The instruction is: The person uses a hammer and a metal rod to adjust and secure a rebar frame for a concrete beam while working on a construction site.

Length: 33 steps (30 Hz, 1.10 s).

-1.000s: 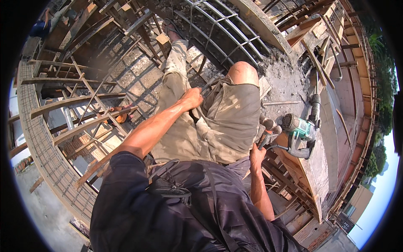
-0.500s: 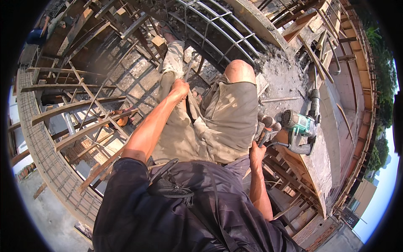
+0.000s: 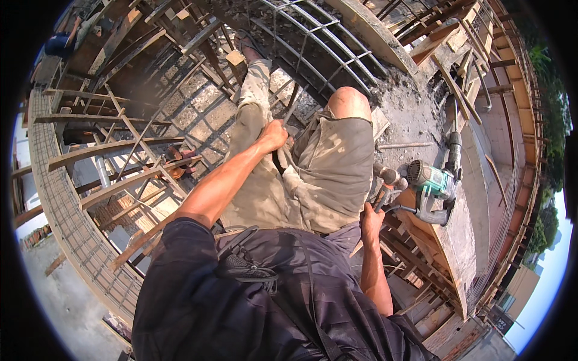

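Observation:
My left hand point(image 3: 274, 136) is closed in a fist over my left thigh, around a thin rod-like metal tool point(image 3: 291, 112) that looks like a chisel and slants up and right. Most of its length is hidden behind my fingers and trousers. Low beside my right hip, my right hand point(image 3: 371, 219) grips the dark and orange handle of a hammer. The grey hammer head point(image 3: 390, 177) points away from me, close to my right knee. Just right of it a teal and grey demolition hammer point(image 3: 435, 182) lies on the concrete ledge, its bit end pointing away.
A curved rebar cage point(image 3: 328, 42) runs across the far side. A loose metal rod point(image 3: 406, 145) lies on rough concrete point(image 3: 415, 114). Wooden props and beams point(image 3: 120, 150) fill the left, above lower levels. Another person point(image 3: 60, 43) is at the far left.
My left hand has moved slightly right and toward me with the rod-like tool. My right hand keeps its grip on the hammer. The view has shifted a little.

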{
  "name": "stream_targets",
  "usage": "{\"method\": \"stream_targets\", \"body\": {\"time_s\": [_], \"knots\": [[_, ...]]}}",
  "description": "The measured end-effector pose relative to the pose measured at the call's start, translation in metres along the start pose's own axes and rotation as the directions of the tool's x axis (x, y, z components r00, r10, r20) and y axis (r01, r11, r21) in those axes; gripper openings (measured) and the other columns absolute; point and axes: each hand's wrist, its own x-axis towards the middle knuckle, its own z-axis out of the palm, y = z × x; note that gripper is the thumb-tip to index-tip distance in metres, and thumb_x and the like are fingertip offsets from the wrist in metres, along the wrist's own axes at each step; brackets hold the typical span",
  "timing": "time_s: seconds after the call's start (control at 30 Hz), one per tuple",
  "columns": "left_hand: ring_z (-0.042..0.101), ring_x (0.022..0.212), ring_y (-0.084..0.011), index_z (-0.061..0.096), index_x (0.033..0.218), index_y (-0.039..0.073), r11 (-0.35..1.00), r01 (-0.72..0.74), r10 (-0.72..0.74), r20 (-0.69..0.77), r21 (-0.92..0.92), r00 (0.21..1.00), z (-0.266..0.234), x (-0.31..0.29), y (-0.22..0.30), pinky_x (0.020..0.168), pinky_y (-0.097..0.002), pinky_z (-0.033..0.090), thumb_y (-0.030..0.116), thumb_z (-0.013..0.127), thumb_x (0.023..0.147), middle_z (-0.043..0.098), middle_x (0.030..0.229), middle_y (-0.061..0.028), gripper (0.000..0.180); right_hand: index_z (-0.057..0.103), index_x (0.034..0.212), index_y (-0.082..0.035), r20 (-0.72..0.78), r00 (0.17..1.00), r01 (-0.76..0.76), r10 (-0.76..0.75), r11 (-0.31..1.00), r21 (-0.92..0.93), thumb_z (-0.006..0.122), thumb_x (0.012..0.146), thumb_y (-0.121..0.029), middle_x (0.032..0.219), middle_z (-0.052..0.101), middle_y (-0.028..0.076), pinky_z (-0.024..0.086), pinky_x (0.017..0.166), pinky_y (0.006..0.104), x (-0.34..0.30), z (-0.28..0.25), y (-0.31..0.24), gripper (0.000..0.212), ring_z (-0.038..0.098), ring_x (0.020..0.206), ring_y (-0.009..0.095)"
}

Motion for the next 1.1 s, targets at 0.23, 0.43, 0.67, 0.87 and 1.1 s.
{"method": "stream_targets", "body": {"time_s": [0.23, 0.43, 0.67, 0.87, 1.1], "knots": [[0.064, 0.105, -0.0428, 0.064, 0.110, -0.001, 0.954, -0.073, 0.075, 0.005, 0.289, 0.997, 0.001, -0.022, 0.037, 0.091, -0.0474, 0.051, 0.015, 0.059, 0.086, 0.067, 0.106, -0.0288, 0.029, 0.053, 0.062, -0.007, -0.058, 0.997, 0.052, -0.055, 0.997, -0.060, 0.068, 0.078, -0.016, 0.056, 0.050, -0.003, 0.030, 0.042, 0.0284, 0.011, -0.005, 0.013, 0.024, 0.040, 0.044, 0.008], [0.064, 0.107, -0.0417, 0.066, 0.110, 0.000, 0.942, -0.085, 0.073, 0.051, 0.325, 0.996, 0.010, -0.017, 0.027, 0.092, -0.0475, 0.051, 0.016, 0.059, 0.086, 0.067, 0.108, -0.0268, 0.030, 0.051, 0.060, -0.009, -0.006, 1.000, 0.006, -0.006, 1.000, -0.020, 0.067, 0.079, -0.017, 0.053, 0.049, -0.002, 0.029, 0.038, 0.0277, 0.002, -0.002, -0.001, 0.026, 0.041, 0.039, 0.009], [0.065, 0.104, -0.0401, 0.063, 0.123, 0.005, 0.997, -0.008, 0.021, -0.164, 0.081, 0.986, -0.008, -0.033, 0.031, 0.091, -0.0480, 0.050, 0.018, 0.056, 0.088, 0.069, 0.105, -0.0255, 0.038, 0.052, 0.062, -0.009, 0.017, 0.999, -0.049, 0.048, 0.997, 0.059, 0.066, 0.080, -0.015, 0.052, 0.048, -0.003, 0.028, 0.038, 0.0275, -0.001, -0.003, -0.006, 0.024, 0.040, 0.039, 0.008], [0.067, 0.097, -0.0437, 0.061, 0.112, -0.007, 0.975, -0.100, 0.114, -0.057, 0.198, 0.992, -0.016, -0.006, 0.060, 0.084, -0.0507, 0.053, 0.010, 0.056, 0.086, 0.067, 0.097, -0.0312, 0.031, 0.052, 0.063, -0.010, 0.000, 1.000, 0.002, -0.002, 1.000, 0.016, 0.066, 0.080, -0.015, 0.055, 0.049, -0.005, 0.028, 0.041, 0.0265, 0.004, -0.007, 0.004, 0.023, 0.039, 0.044, 0.006], [0.065, 0.102, -0.0436, 0.062, 0.109, -0.005, 0.968, -0.142, 0.146, -0.003, 0.207, 0.989, -0.028, -0.007, 0.054, 0.088, -0.0502, 0.051, 0.010, 0.056, 0.087, 0.067, 0.100, -0.0306, 0.028, 0.049, 0.060, -0.011, 0.024, 0.999, -0.025, 0.023, 0.997, 0.066, 0.063, 0.083, -0.010, 0.050, 0.043, -0.005, 0.025, 0.036, 0.0266, -0.009, 0.003, -0.013, 0.027, 0.035, 0.037, 0.007]]}}
